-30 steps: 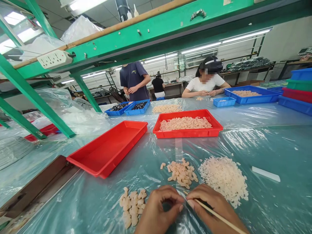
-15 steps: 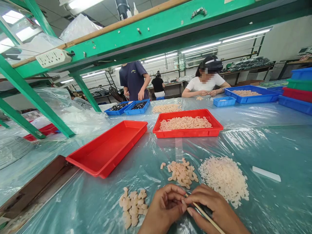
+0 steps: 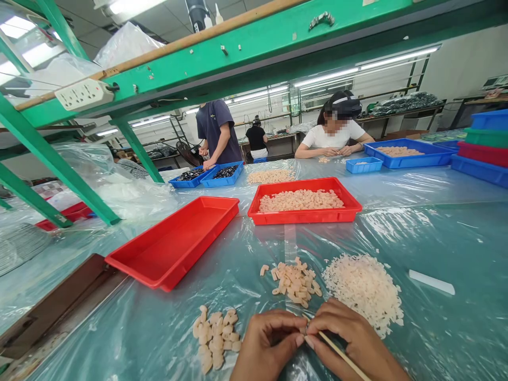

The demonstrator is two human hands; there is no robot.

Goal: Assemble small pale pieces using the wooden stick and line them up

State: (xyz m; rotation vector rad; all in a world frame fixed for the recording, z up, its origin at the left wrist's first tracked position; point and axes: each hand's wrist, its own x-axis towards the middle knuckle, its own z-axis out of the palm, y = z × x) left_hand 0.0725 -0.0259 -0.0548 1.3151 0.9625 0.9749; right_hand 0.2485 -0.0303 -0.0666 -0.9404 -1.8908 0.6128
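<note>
My left hand (image 3: 272, 341) is closed in a pinch, its fingertips meeting those of the other hand; whatever small piece lies between them is too hidden to name. A thin wooden stick (image 3: 343, 355) is gripped by my right hand (image 3: 349, 333), its tip poking out near the left fingers. Just beyond my hands lies a small pile of beige bent pieces (image 3: 297, 283). To its right is a larger heap of small whitish translucent bits (image 3: 365, 291). Several beige rounded pieces (image 3: 216, 336) sit left of my left hand.
An empty red tray (image 3: 174, 241) stands at left, and a red tray (image 3: 305, 217) full of beige pieces is ahead. A white strip (image 3: 432, 281) lies at right. Green shelf framing (image 3: 170, 71) crosses above. Two people work across the table by blue trays (image 3: 413, 157).
My left hand has shifted slightly right and its fingers have closed further into a pinch. Across the table, the standing person's hand has moved left over the blue trays.
</note>
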